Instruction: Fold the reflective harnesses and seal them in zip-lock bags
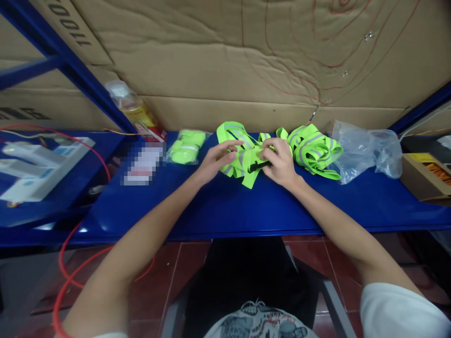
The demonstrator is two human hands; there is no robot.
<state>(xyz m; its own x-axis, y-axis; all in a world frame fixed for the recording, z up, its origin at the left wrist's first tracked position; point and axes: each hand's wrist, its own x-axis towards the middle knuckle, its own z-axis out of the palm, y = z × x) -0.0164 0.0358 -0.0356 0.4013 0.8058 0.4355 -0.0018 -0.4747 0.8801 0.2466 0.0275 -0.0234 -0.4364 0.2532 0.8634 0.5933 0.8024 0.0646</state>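
Observation:
Neon-yellow straps with grey reflective stripes (245, 159) lie in a loose heap on the blue table, with a black buckle (259, 165) among them. My left hand (219, 159) is at the heap's left side, its fingers curved over the straps and closed on them. On the right side, my right hand (278, 159) has its fingers bent and pressed together on the strap beside the buckle. A second bundle of the same straps (313, 150) rests just right of my right hand.
Left of my hands lie a bagged neon bundle (186, 146) and a blurred-out paper (143, 163), with a capped bottle (134, 110) behind. Clear plastic bags (362, 150) and an open carton (424, 176) are at the right. Cardboard (211, 61) stands behind the blue table (225, 211).

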